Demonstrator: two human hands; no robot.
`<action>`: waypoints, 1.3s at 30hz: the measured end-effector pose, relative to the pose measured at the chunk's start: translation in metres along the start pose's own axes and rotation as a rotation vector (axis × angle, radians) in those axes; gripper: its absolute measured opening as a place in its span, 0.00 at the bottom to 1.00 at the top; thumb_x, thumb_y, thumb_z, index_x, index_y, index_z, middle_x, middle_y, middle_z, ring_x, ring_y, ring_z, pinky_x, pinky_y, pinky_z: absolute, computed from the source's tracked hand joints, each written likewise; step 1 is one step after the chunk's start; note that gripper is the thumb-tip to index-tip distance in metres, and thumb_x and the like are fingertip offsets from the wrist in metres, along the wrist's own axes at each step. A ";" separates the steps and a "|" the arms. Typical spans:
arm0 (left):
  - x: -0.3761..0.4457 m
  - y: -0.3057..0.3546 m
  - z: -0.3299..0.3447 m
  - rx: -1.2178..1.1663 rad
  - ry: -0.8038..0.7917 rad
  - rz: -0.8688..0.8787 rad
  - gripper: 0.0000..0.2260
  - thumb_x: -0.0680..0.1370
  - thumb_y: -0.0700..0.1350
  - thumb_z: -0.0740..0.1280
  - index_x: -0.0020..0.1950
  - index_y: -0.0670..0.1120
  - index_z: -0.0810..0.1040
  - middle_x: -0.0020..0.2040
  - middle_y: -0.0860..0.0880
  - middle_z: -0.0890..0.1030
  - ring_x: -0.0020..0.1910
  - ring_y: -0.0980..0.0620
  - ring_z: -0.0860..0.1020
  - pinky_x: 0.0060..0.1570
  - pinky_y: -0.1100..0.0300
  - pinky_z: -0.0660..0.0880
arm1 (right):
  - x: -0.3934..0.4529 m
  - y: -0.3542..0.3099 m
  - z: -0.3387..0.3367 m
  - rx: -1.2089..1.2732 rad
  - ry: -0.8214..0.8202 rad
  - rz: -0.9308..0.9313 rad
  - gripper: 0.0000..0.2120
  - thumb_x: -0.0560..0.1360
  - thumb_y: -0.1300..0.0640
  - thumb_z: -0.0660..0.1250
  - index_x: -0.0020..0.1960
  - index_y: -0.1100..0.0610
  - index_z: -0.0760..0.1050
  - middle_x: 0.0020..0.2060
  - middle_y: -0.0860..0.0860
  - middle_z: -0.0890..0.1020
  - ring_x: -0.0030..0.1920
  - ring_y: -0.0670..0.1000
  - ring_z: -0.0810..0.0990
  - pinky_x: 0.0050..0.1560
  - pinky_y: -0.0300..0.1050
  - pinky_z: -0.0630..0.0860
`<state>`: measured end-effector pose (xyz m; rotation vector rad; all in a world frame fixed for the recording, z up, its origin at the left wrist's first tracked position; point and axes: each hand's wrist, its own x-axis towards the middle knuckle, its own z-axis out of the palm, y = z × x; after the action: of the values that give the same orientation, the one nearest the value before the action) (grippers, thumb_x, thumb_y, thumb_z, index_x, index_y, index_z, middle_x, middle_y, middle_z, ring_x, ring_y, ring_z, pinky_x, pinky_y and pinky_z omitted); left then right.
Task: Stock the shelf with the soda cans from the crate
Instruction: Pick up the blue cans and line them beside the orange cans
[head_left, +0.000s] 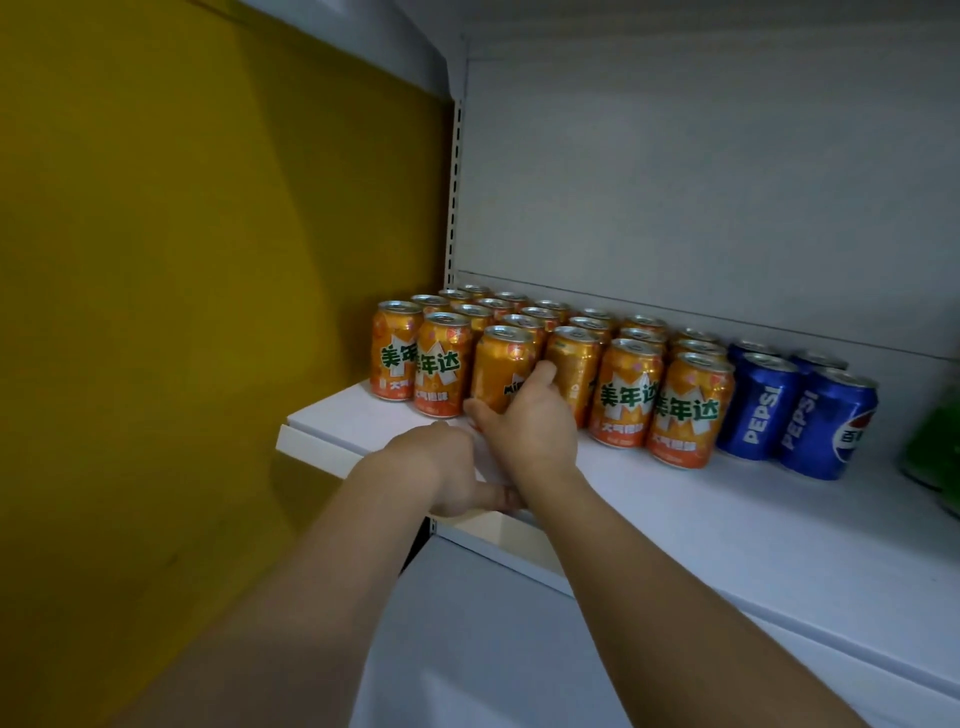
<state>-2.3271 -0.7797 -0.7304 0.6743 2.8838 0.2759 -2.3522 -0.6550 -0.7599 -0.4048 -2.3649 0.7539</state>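
Cans (524, 353) in orange stand packed in rows at the left end of the shelf (727, 525), running from the near row back to the rear panel, with blue cans (795, 405) just right of them and something green (935, 441) at the far right edge of view. The right hand (524, 426) curls round the lower part of one near-row can (501, 371), thumb to its left and fingertips reaching between it and its right neighbour. The left hand (457, 467) rests at the shelf's near edge, touching the right wrist; its fingers look loosely curled with nothing visibly in them, though part is hidden. The held can's label faces differently from its neighbours, so this looks like a straightening or seating step. The row is tight: a twist or push could knock the touching cans on either side, or shove the row behind out of line, and a can tipped toward the near edge could roll off. The shelf is smooth white board, so cans will probably slide easily. A white panel backs it, a slotted upright (456, 197) stands at the left, and a yellow wall (208, 260) lies beyond. No crate is in view.
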 end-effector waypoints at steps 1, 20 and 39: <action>-0.001 -0.001 0.002 -0.006 0.009 -0.003 0.36 0.71 0.72 0.66 0.68 0.48 0.73 0.56 0.49 0.77 0.52 0.50 0.75 0.50 0.56 0.73 | 0.000 0.000 0.000 0.006 0.002 -0.004 0.36 0.69 0.39 0.75 0.64 0.56 0.61 0.57 0.56 0.80 0.55 0.59 0.81 0.48 0.52 0.80; -0.066 0.035 0.080 -0.643 0.786 0.112 0.05 0.76 0.47 0.73 0.51 0.49 0.81 0.49 0.54 0.81 0.52 0.53 0.79 0.51 0.63 0.73 | -0.100 0.048 -0.102 0.115 0.179 -0.198 0.07 0.81 0.54 0.63 0.50 0.55 0.79 0.36 0.49 0.82 0.37 0.51 0.79 0.37 0.46 0.74; -0.148 0.149 0.494 -0.754 -0.515 -0.252 0.11 0.80 0.44 0.61 0.53 0.56 0.81 0.59 0.46 0.82 0.58 0.45 0.80 0.59 0.57 0.76 | -0.420 0.391 -0.049 -0.334 -0.822 0.552 0.14 0.79 0.49 0.62 0.61 0.54 0.78 0.57 0.54 0.83 0.58 0.55 0.80 0.53 0.44 0.74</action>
<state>-2.0333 -0.6461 -1.1595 0.1929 2.1003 0.9250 -1.9626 -0.5147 -1.1594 -1.0913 -3.2189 0.8779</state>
